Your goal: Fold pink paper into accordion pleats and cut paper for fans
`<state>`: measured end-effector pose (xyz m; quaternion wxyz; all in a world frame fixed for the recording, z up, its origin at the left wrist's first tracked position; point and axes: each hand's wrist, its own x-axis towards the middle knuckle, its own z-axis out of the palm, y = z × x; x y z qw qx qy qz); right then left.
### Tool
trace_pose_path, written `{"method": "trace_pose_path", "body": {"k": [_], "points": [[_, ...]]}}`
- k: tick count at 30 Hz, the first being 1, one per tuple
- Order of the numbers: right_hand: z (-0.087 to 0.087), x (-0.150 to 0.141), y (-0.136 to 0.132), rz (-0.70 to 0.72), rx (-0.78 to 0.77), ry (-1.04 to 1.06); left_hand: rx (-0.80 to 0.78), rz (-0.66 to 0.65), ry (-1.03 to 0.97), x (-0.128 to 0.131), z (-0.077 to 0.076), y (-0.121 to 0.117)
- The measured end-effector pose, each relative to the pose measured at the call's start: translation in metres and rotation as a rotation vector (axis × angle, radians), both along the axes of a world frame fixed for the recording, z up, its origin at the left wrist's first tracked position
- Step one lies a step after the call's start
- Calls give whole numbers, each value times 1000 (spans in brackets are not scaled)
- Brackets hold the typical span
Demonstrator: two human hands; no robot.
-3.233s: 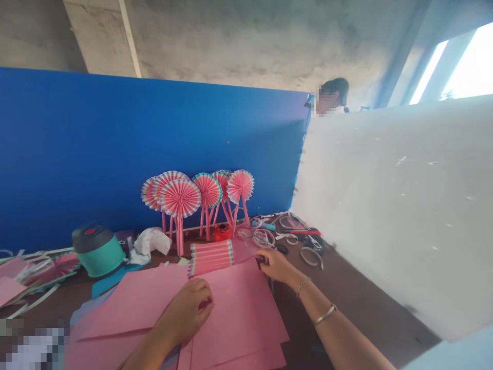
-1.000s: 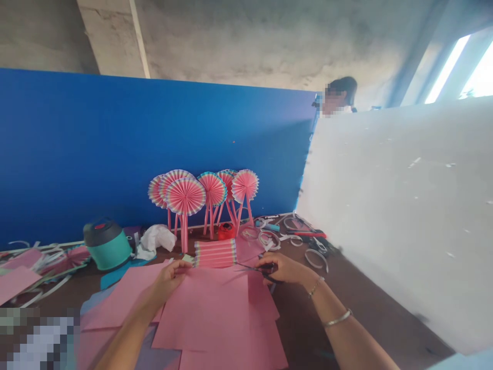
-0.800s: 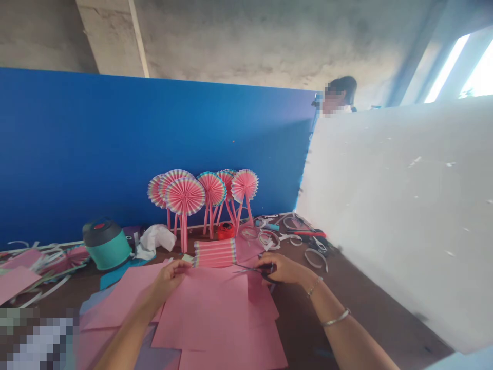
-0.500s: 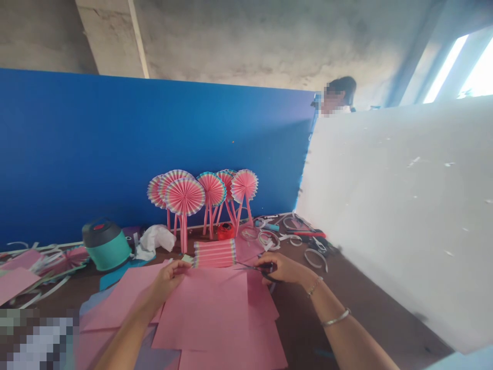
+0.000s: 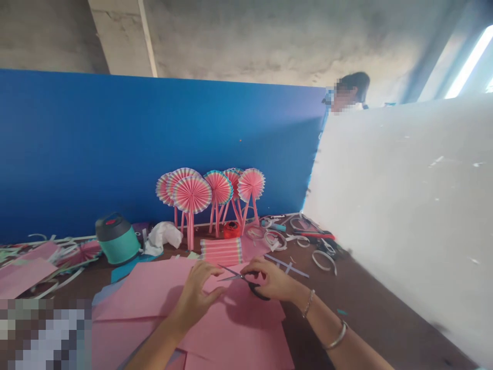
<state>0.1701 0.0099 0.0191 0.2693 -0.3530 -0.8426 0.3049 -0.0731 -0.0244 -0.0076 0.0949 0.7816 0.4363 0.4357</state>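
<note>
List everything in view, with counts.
paper fans: six, pink, against the backing board
pink paper sheets: several, pink, under the hands
pleated strip: one, pink, behind the sheets
scissors: one, black handles, in right hand
container: one, teal, left of the fans
tape roll: one, red, below the fans
paper rings: several, white, right of the fans
backing board: one, blue, behind the table
side board: one, white, at right
co-worker: one, dark hair, beyond the boards
left hand: one, on the sheets
right hand: one, gripping scissors
</note>
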Motion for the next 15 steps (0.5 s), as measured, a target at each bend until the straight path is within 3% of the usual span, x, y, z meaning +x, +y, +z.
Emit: {"method": "trace_pose_path", "body": {"k": [10, 12, 15], "points": [[-10, -4, 3, 74, -30, 48, 85, -25, 40, -2, 3, 1], [-12, 0, 7, 50, -27, 63, 80, 63, 6, -9, 0, 6], [-17, 9, 16, -25, -7, 61, 29, 334, -69, -29, -3, 16]]}}
